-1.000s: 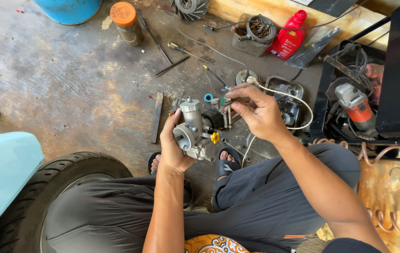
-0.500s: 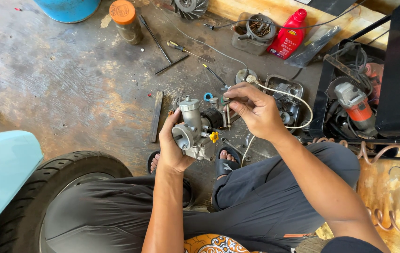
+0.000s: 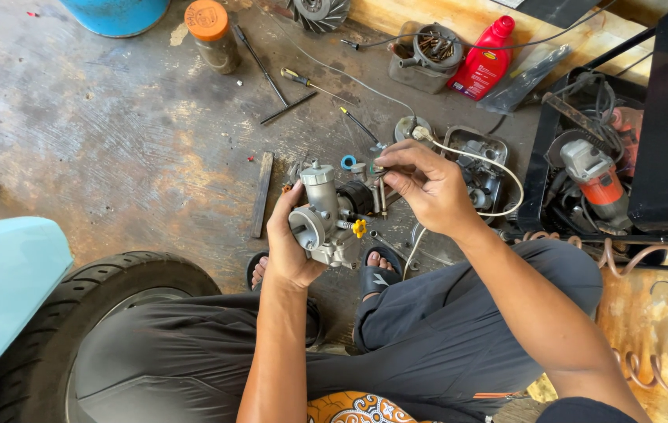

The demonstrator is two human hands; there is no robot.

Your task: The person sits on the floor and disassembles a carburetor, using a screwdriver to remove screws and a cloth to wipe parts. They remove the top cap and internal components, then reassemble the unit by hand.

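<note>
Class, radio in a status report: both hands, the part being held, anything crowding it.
Left hand gripping grey carburetor. Right hand pinching a small part at its top, too small to identify. Loose tools and metal parts on the floor beneath; nothing blocking.

Stained concrete floor point(image 3: 99, 133): orange-lidded jar point(image 3: 210, 33), screwdrivers point(image 3: 314, 83), flat metal bar point(image 3: 262, 193), red oil bottle point(image 3: 484, 59), tin of screws point(image 3: 426, 55), orange angle grinder point(image 3: 594, 178), tyre point(image 3: 91, 313).

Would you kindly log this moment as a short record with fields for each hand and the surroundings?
left hand: grips a grey metal carburetor, held above the floor
right hand: fingertips pinch a small part at the carburetor's top right
floor: screwdrivers, red bottle, orange-lidded jar
lower left: black tyre
</note>
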